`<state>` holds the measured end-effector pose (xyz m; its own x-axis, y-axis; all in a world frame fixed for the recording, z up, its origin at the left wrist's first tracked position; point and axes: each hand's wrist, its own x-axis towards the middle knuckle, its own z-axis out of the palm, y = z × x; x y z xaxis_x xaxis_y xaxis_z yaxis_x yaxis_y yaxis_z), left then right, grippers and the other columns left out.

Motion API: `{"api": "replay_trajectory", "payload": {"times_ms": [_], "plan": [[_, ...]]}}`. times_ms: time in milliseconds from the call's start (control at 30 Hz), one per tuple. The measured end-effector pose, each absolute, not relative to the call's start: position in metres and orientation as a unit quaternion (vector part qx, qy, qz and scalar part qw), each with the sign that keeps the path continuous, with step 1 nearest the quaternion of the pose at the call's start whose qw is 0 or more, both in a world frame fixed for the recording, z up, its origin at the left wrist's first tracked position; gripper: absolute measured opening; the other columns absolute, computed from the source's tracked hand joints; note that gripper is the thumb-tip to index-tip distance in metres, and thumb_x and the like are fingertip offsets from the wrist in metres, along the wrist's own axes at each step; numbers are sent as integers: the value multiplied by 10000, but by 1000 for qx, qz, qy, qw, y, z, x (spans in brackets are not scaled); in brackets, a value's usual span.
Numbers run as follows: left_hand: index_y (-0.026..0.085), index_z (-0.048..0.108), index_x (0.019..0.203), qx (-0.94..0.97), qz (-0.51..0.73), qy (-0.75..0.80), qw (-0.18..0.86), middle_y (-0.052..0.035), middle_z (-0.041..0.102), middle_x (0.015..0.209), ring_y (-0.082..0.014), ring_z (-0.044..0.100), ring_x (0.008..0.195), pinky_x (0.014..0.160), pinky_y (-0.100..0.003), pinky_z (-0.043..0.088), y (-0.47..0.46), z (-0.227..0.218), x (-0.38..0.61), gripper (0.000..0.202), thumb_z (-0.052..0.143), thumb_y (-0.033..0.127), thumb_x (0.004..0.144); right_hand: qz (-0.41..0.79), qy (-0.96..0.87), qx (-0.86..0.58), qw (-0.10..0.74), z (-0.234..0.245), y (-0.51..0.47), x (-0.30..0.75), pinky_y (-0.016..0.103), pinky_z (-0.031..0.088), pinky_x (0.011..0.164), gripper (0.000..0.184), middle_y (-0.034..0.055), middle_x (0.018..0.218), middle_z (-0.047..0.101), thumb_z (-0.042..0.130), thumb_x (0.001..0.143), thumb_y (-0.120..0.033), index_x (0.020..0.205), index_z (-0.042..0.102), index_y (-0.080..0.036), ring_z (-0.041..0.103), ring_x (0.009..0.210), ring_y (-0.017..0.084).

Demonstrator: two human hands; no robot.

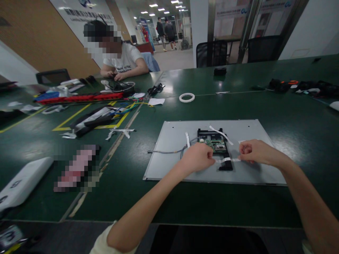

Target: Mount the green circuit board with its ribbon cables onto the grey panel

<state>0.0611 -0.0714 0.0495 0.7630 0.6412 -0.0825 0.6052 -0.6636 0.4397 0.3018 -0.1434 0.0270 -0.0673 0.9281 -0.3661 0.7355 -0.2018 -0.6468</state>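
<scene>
Nearest the viewer, dark green, faintly glossy worktop, crossed by two bare forearms. Left hand curled into a loose fist, fingers pinched together on the left end of a narrow white tape strip. Right hand likewise closed, thumb and fingers clamped on the right end. Tape strip stretched flat and almost level between the two hands, crossing the near foot of a black plastic bracket. Beneath both, a flat rectangular grey metal panel, smooth and matt, lying on the worktop, with small holes along its far edge. Just beyond the hands, a small green circuit board seated in the bracket near the panel's middle. Thin grey cable running leftward from the board, past the panel's left edge. At near left, a rounded white casing, well apart from the panel. Farther left, yellow marking lines on the worktop, and beyond them a long red bar. Beyond the panel, a white ring-shaped tape roll lying flat. At the far side, a seated person in a white T-shirt, hands on dark cables. Behind the worktop, black mesh-backed chairs.
</scene>
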Motion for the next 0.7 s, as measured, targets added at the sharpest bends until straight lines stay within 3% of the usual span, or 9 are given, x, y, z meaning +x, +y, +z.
{"api": "replay_trajectory", "payload": {"times_ms": [133, 200, 300, 500, 700], "plan": [[164, 572, 615, 879, 106, 363, 291, 18, 533, 554, -93, 475, 520, 502, -217, 312, -45, 55, 48, 210, 531, 305, 764, 378, -598, -683, 182, 30, -144, 295, 245, 383, 543, 168, -20, 565, 589, 562, 734, -358, 736, 545, -190, 551, 534, 130], [162, 594, 678, 856, 171, 420, 247, 10, 550, 580, -106, 496, 554, 530, -224, 332, -27, 54, 37, 202, 508, 308, 788, 368, -592, -687, 206, 31, -144, 292, 246, 383, 535, 183, -20, 573, 583, 551, 748, -372, 744, 537, -190, 547, 523, 128], [165, 622, 796, 819, 240, 499, 152, -15, 615, 719, -135, 543, 662, 618, -242, 384, 1, 46, 19, 140, 527, 264, 770, 332, -597, -695, 225, 31, -144, 289, 247, 368, 527, 198, -21, 575, 570, 548, 755, -389, 739, 540, -191, 539, 517, 125], [153, 614, 1038, 796, 220, 529, 196, -61, 636, 979, -159, 583, 787, 733, -257, 444, 28, 23, 0, 315, 583, 281, 752, 291, -600, -705, 241, 28, -145, 287, 243, 356, 532, 212, -15, 604, 581, 551, 768, -407, 747, 557, -196, 541, 542, 128], [155, 659, 923, 828, 195, 484, 204, -70, 583, 1007, -153, 577, 823, 797, -271, 459, 22, 18, 8, 221, 593, 228, 725, 244, -611, -706, 264, 28, -145, 281, 244, 350, 537, 197, -17, 621, 587, 549, 781, -395, 748, 550, -201, 537, 555, 125]]}}
